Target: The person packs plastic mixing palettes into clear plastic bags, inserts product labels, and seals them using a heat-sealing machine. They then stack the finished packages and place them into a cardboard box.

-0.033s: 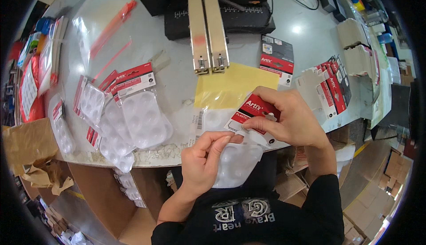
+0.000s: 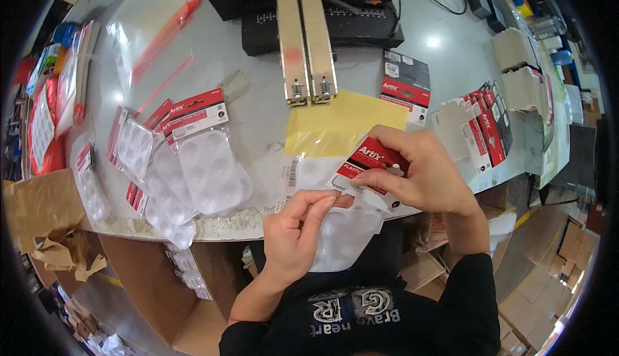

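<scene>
A white plastic paint palette (image 2: 343, 238) with round wells hangs in front of the table's near edge, apparently inside a clear bag. My left hand (image 2: 291, 232) is closed in a pinch at the top of this bag. In my right hand (image 2: 420, 168), a folded red, white and black header card (image 2: 365, 164) is held between thumb and fingers, right over the bag's upper edge. The fingers hide part of the card and the bag mouth. Under the card, a yellow sheet (image 2: 322, 124) lies on the table, with another palette (image 2: 312, 168) in clear film below it.
Several carded palettes (image 2: 209, 162) lie in a pile at the left. A black machine (image 2: 258, 33) with two metal rails (image 2: 309, 46) stands at the back. Loose header cards (image 2: 487, 133) fan out at the right, near stacked cards (image 2: 516, 49). Cardboard boxes (image 2: 151, 285) sit below the table.
</scene>
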